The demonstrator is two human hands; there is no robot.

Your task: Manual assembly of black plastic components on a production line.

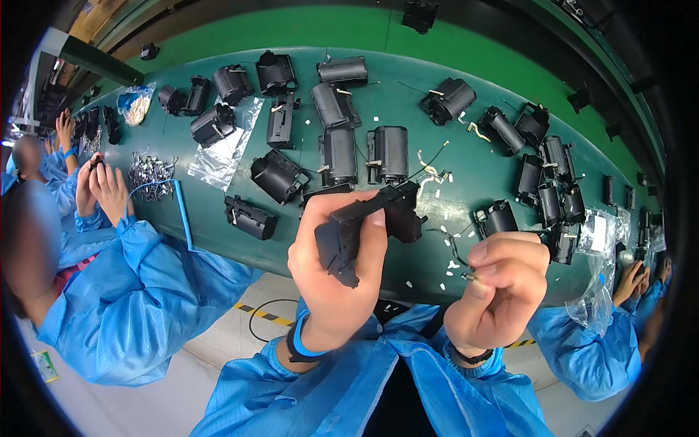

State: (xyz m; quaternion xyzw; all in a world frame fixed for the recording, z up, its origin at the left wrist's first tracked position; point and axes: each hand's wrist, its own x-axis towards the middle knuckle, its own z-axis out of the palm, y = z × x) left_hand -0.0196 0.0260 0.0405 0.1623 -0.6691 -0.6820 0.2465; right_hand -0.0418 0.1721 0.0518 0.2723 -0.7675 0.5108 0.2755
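Note:
My left hand (326, 297) is closed around a black plastic housing (403, 218), a hollow part with curved walls, held up over the near edge of the table. To its right, my right hand (502, 295) pinches a thin black cable (456, 251) between thumb and fingertips. A tiny connector end shows at the fingertips, and the cable's loose end curls up and left. Whether the cable joins the housing cannot be made out. Just beyond both hands lie a black cylinder-shaped housing (388, 151) and a small bunch of white-tipped cables (435, 175).
Many similar black housings (280, 177) stand about the green table (291, 247). White scraps are scattered near my right hand. Clear plastic bags (227, 146) lie left and right. A heap of small cables (151, 177) is beside a blue-sleeved co-worker (138, 291). Another person's hand (628, 282) works at the right.

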